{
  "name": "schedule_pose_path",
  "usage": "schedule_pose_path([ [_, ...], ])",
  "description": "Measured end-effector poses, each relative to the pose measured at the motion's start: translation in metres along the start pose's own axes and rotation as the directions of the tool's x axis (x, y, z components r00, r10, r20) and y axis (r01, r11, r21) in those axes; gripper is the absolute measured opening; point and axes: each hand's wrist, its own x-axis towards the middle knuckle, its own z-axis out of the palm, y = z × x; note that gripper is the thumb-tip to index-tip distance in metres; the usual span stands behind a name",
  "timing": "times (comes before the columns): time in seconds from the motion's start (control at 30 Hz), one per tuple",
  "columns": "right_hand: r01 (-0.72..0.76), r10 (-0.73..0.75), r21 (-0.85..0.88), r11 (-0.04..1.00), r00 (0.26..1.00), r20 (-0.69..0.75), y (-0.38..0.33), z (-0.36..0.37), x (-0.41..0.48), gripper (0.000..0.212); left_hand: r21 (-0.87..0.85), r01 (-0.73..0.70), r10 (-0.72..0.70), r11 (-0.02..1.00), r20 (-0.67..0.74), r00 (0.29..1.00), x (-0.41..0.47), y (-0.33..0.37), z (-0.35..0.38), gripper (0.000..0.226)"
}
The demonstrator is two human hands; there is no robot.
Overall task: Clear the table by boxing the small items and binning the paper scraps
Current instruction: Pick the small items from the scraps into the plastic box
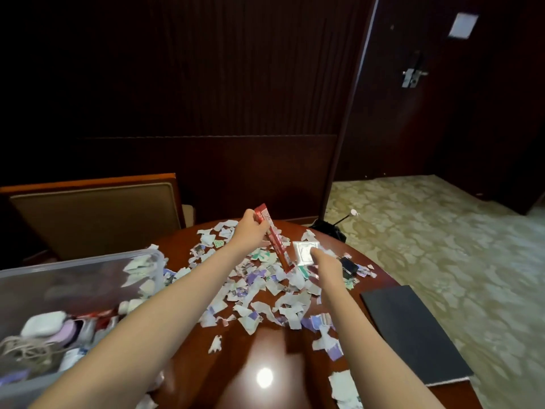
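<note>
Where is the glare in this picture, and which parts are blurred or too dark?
Head view: lamp glare on the near table; the clear box at left is smeared by blur; the wall behind is nearly black; the door frame leans, likely wide-angle distortion; print on the red pack is unreadable.

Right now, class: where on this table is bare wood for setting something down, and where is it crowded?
Bare wood lies at the near edge of the table, between the forearms, below the paper scraps. A strip is free between the scraps and the dark mat. The middle, from the clear box to the far rim, is crowded with scraps.
</note>
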Motion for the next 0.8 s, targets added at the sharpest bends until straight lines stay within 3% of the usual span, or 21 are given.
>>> schedule_pose_path([
  [0.13, -0.135, 0.113, 0.099, 0.986, 0.973, 0.204, -0.001, 0.037, -0.021, 0.034, -0.127, 0.074, -0.085, 0.989, -0.086, 0.993, -0.015, 0.006, -0.045, 0.010],
  [0.4, -0.229, 0.091, 0.212, 0.950, 0.853, 0.514, -0.011, 0.115, -0.075, 0.024, -0.456, 0.136, -0.225, 0.880, -0.148, 0.963, -0.048, -0.020, -0.157, 0.029],
  [0.5, -0.278, 0.106, 0.238, 0.931, 0.828, 0.551, -0.012, 0.146, -0.094, 0.026, -0.529, 0.148, -0.287, 0.836, -0.191, 0.939, -0.063, -0.040, -0.193, 0.033],
  [0.6, -0.268, 0.114, 0.212, 0.940, 0.831, 0.544, -0.010, 0.177, -0.109, 0.029, -0.612, 0.146, -0.349, 0.778, -0.228, 0.909, -0.077, -0.055, -0.220, 0.011],
  [0.73, -0.222, 0.158, 0.070, 0.973, 0.852, 0.498, -0.002, 0.218, -0.124, 0.008, -0.693, 0.183, -0.459, 0.697, -0.237, 0.856, -0.093, -0.076, -0.247, 0.014],
  [0.8, -0.150, 0.140, -0.016, 0.989, 0.872, 0.469, 0.008, 0.241, -0.128, 0.014, -0.697, 0.199, -0.506, 0.688, -0.265, 0.821, -0.094, -0.089, -0.260, 0.014],
])
